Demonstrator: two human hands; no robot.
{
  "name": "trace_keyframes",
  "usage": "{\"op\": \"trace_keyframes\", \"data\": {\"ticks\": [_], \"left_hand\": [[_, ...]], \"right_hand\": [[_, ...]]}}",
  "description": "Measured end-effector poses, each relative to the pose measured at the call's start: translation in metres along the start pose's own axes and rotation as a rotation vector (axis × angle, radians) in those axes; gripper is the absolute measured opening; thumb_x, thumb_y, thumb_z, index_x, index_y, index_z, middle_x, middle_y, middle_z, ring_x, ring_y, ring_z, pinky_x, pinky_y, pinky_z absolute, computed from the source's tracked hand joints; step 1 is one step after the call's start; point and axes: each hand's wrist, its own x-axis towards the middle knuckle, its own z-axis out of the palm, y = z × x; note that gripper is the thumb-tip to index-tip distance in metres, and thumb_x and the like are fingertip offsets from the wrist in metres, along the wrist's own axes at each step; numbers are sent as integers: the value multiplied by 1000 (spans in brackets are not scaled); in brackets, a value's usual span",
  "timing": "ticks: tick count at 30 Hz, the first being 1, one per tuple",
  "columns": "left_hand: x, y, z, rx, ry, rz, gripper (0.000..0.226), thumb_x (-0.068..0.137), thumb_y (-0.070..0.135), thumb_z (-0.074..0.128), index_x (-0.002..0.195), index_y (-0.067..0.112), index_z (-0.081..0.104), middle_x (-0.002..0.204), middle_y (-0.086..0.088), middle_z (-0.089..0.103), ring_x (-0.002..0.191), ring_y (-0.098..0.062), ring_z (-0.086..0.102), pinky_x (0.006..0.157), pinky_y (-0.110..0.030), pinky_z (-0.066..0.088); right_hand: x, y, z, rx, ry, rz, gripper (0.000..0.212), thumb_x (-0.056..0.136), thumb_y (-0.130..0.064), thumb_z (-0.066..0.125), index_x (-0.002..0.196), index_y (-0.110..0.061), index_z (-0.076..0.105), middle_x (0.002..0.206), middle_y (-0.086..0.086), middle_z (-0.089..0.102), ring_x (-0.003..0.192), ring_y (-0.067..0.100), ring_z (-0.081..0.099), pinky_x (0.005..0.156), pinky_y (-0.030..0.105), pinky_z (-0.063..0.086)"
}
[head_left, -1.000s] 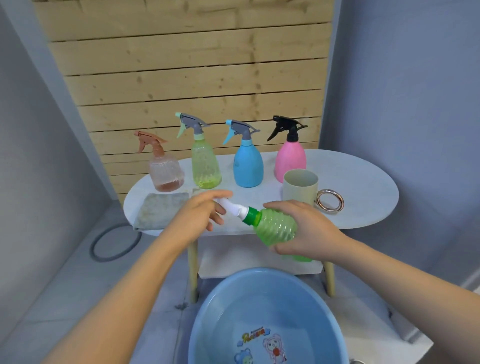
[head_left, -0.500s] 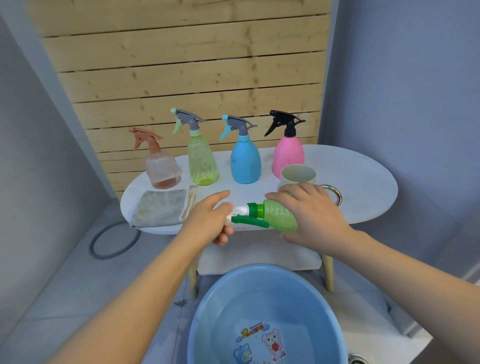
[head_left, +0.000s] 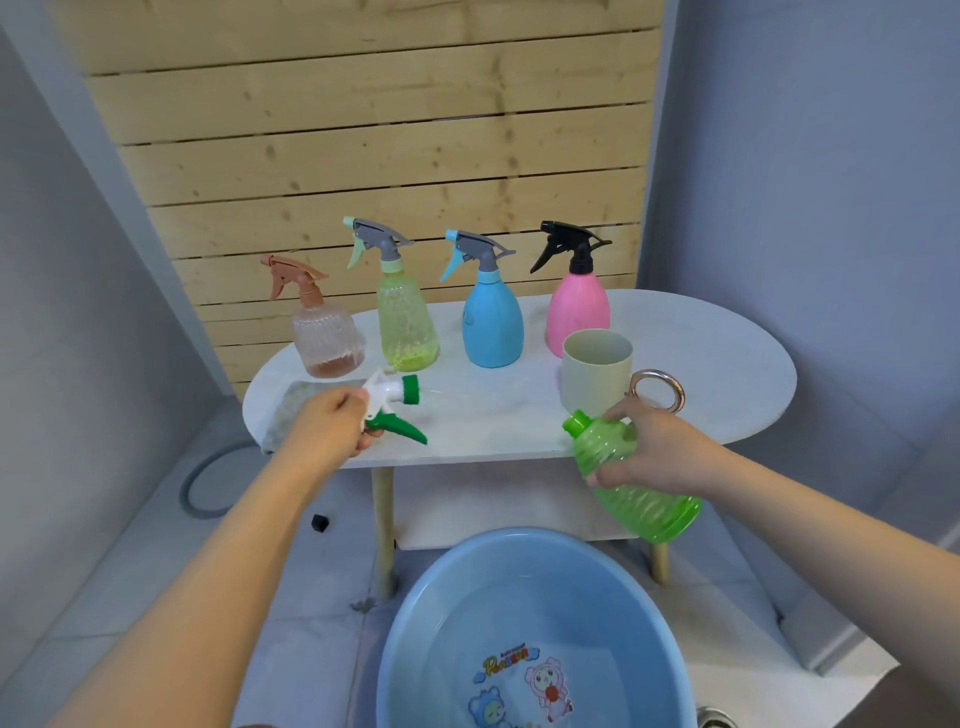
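Left hand (head_left: 332, 428) pinches spray head (head_left: 395, 402), right hand (head_left: 654, 449) wraps green bottle (head_left: 649, 512) — I centre its neck over basin (head_left: 447, 613), then tip slowly.

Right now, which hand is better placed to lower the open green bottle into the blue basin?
The right. The right hand grips the green bottle, already uncapped, near the far rim of the blue basin. The left hand is busy holding the spray head over the table, farther away.
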Motion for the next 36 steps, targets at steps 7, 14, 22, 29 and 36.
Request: {"op": "trace_keyframes", "data": {"ticks": [7, 14, 22, 29, 36], "left_hand": [[21, -30, 22, -76, 7, -210, 30, 102, 15, 35, 125, 4, 52, 80, -6, 54, 64, -13, 52, 51, -22, 46], [28, -28, 68, -49, -32, -129, 29, 95, 14, 55, 118, -5, 55, 95, -10, 58, 66, -19, 59, 77, -35, 56], [14, -13, 73, 389, -97, 59, 15, 91, 20, 55, 106, 19, 54, 95, 5, 54, 101, -25, 51, 66, -24, 37], [-16, -9, 69, -13, -762, 213, 106, 59, 41, 78, 148, 40, 20, 142, 10, 45, 129, -1, 42, 105, -29, 39], [-18, -7, 87, -149, -416, 208, 65, 68, 14, 85, 116, 36, 47, 111, 12, 64, 102, -4, 62, 82, -18, 49]], "right_hand": [[-1, -3, 4, 134, -6, 22, 72, 69, -34, 79, 127, -21, 40, 115, -1, 49, 97, 16, 51, 68, 25, 39], [4, -18, 19, 149, -15, -2, 74, 68, -38, 79, 128, -22, 40, 117, 2, 51, 101, 18, 55, 80, 28, 46], [0, -28, 27, 445, -6, -73, 65, 74, -36, 78, 126, -27, 40, 105, -8, 55, 95, 11, 58, 78, 24, 48], [8, -36, 28, 807, -33, -155, 55, 78, -24, 75, 125, -27, 46, 116, -7, 63, 104, 5, 61, 83, 20, 50], [28, -26, 17, 408, 428, -148, 31, 88, -31, 64, 116, -20, 59, 110, -7, 57, 105, 14, 52, 87, 26, 40]]}}
